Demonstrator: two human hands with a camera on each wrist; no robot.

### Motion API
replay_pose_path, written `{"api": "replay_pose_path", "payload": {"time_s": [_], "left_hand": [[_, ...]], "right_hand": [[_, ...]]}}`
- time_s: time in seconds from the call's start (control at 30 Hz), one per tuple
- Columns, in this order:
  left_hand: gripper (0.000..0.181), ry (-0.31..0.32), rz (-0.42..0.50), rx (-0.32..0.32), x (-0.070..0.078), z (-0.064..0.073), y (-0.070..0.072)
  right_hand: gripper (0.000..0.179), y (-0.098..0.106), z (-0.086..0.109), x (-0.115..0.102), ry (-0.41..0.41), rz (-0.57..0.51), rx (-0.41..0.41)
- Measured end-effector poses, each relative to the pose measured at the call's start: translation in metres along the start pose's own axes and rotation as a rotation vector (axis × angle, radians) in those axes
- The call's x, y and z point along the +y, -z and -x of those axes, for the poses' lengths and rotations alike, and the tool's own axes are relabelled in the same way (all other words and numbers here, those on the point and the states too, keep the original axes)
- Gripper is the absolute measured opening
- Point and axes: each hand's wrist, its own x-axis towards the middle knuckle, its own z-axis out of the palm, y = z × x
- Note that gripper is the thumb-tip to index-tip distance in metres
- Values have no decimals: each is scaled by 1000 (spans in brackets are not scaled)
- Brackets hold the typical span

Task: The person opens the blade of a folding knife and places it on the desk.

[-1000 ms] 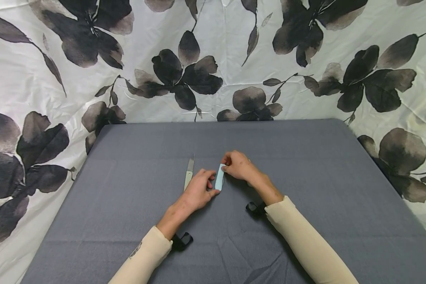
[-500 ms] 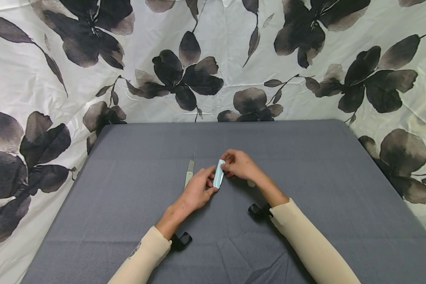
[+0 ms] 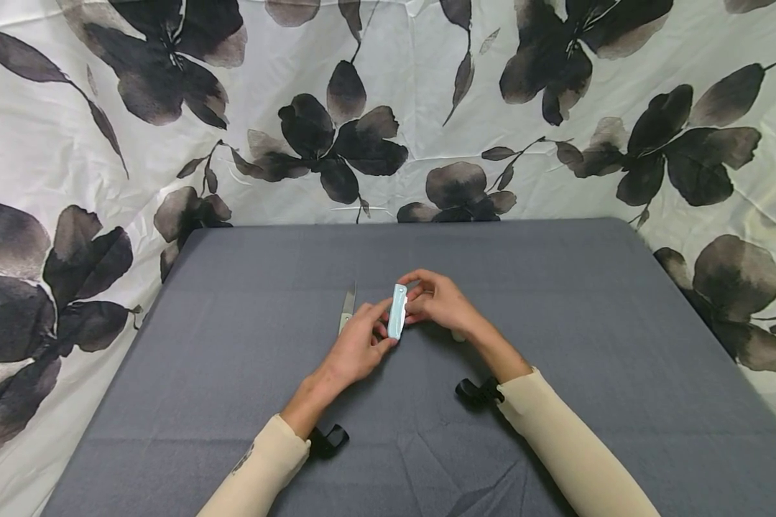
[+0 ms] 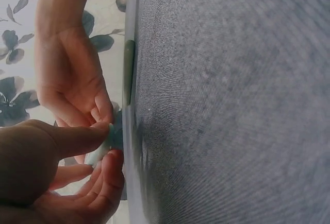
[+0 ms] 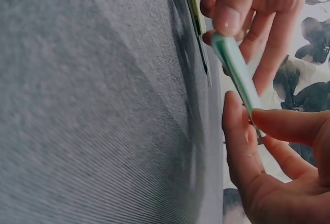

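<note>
A light blue folding pocket knife (image 3: 397, 311), its blade folded in, is held up between both hands over the table. My left hand (image 3: 357, 347) pinches its near end, thumb against the tip of the handle, as the right wrist view shows. At the far end my right hand (image 3: 438, 301) grips it with thumb and fingertips. In the right wrist view the knife's slim pale-green-looking handle (image 5: 238, 72) slants between the two hands. Left of the left hand lies a second knife (image 3: 347, 309), its blade out and its pale handle partly hidden by the hand.
Below the right wrist a small pale rounded end (image 3: 458, 335) shows; in the left wrist view it is a longer green handle (image 4: 129, 72) on the cloth. A grey cloth covers the table (image 3: 265, 402). Behind hangs a white floral curtain (image 3: 427, 122).
The light blue knife has been raised and tipped more upright, shifting slightly away from me. The right hand has risen with it, fingers reaching around its far end. The left hand has barely moved.
</note>
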Motion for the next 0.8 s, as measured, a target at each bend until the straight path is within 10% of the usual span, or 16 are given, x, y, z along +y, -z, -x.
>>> {"api": "replay_pose_path", "payload": {"time_s": [0.8], "left_hand": [[58,63,180,89,1,-2,0]], "right_hand": [[47,-12,4,7,70,-143,45]]}}
